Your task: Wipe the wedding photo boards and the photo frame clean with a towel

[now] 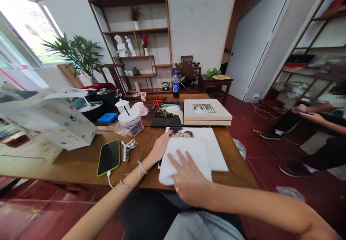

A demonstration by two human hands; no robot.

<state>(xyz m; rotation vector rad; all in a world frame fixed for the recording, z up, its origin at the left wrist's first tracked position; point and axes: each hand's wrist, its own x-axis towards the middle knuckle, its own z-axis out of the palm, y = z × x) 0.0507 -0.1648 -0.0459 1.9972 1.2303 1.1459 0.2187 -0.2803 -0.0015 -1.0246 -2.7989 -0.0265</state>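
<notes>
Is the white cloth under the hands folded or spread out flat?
Folded. The white cloth sits as a thick, compact pad on the white photo print, with the right hand pressing on top and the left hand at its edge.

My white cloth [186,153] and right hand [189,180] hide most of the photo print [216,150], its face is blurred, and my left palm [159,148] lies unseen.

Low wooden table [81,162], on it phone [109,157], hair clip [128,148], white photo board [216,150], stacked frames [207,112], gift bag [51,123]
</notes>
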